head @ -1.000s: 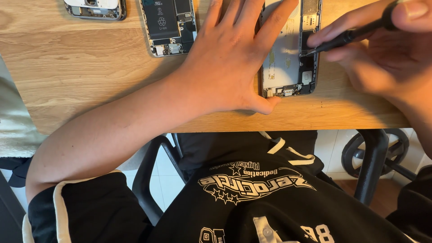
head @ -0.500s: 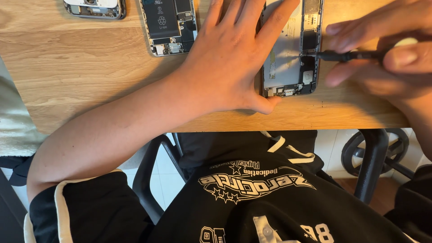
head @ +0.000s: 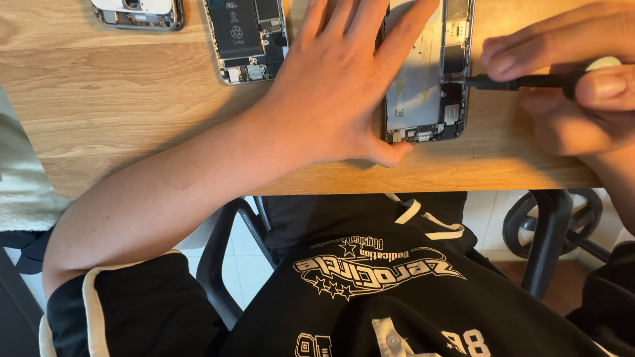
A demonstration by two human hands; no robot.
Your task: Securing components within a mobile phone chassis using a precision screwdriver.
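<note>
Pale wood grain is running across the tabletop (head: 132,125), and an opened phone (head: 426,79) is lying on it near the front edge, its inner side facing up with bare metal plate and small dark parts showing. The left hand (head: 337,92) is lying flat and wide open, palm down, fingers spread; it is pressing on the left side of the opened phone, with the thumb resting on the tabletop just below the phone's lower left corner. The left forearm is stretching diagonally down across the table edge toward a black sleeve with a cream stripe.

The right hand (head: 575,86) is coming in from the right edge of the view, its fingers curled and pinching a slim black screwdriver (head: 522,81). The tool is lying nearly level, its tip touching the right rim of the opened phone, about midway along the visible part.

Further left, near the top edge, a second open phone body (head: 245,36) is showing a black battery, lying apart from the left hand. A third device (head: 139,13), silvery, is sitting at the upper left, cut off by the frame. Below the tabletop, a black shirt with white print (head: 377,271) and a black chair frame (head: 549,238) are showing.
</note>
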